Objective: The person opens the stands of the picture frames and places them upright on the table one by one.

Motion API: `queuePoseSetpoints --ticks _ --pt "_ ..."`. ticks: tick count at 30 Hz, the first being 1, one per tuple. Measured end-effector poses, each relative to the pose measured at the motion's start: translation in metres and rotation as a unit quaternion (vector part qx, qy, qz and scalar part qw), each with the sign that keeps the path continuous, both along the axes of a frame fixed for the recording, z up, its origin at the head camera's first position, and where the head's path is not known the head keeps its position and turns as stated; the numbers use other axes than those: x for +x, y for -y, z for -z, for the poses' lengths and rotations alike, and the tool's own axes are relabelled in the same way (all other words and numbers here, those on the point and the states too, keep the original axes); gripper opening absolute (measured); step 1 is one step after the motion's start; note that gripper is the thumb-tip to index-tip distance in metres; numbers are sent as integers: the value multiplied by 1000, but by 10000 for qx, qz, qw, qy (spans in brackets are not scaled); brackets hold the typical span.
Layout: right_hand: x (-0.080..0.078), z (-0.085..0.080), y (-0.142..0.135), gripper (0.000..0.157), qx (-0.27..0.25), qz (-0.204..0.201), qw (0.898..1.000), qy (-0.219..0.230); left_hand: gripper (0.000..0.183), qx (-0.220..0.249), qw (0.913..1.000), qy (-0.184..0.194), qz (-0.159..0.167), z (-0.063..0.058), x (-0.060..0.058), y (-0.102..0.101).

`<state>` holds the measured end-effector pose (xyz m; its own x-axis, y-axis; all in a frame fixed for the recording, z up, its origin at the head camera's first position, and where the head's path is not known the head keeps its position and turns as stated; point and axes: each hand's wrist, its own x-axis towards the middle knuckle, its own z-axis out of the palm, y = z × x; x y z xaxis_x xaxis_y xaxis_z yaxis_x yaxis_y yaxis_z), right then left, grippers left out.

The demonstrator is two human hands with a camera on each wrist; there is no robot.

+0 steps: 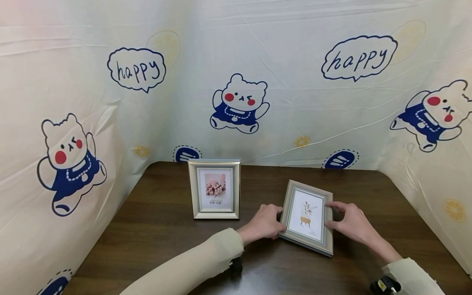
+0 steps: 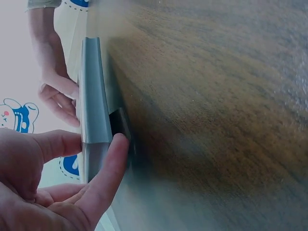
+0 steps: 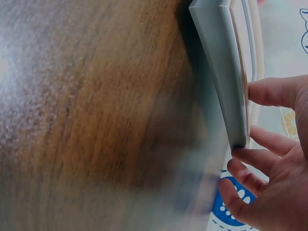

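Grasping plant-print frame (image 1: 307, 214) from opposite sides: left hand (image 1: 264, 222), right hand (image 1: 352, 222); flower-print frame (image 1: 215, 190) nearby

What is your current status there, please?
Left grip and right grip holding plant-print frame, slanted. Flower-print frame standing apart, to the left. Nothing seen in the way.

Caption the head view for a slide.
Left hand and right hand hold a plant picture frame, with a flower frame standing nearby on the brown table.
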<state>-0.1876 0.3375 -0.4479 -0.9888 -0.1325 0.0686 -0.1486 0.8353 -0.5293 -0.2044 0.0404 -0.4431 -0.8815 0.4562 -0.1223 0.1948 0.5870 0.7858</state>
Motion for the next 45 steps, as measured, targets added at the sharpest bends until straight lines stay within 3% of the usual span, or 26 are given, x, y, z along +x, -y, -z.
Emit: queuePoseSetpoints --ticks 25,45 --pt "5 -15 1 59 -6 68 9995 -315 62 235 9986 -434 -176 -5 8 1" --pt "9 -26 3 53 -74 136 9988 -463 59 475 9978 -412 -193 -11 9 3"
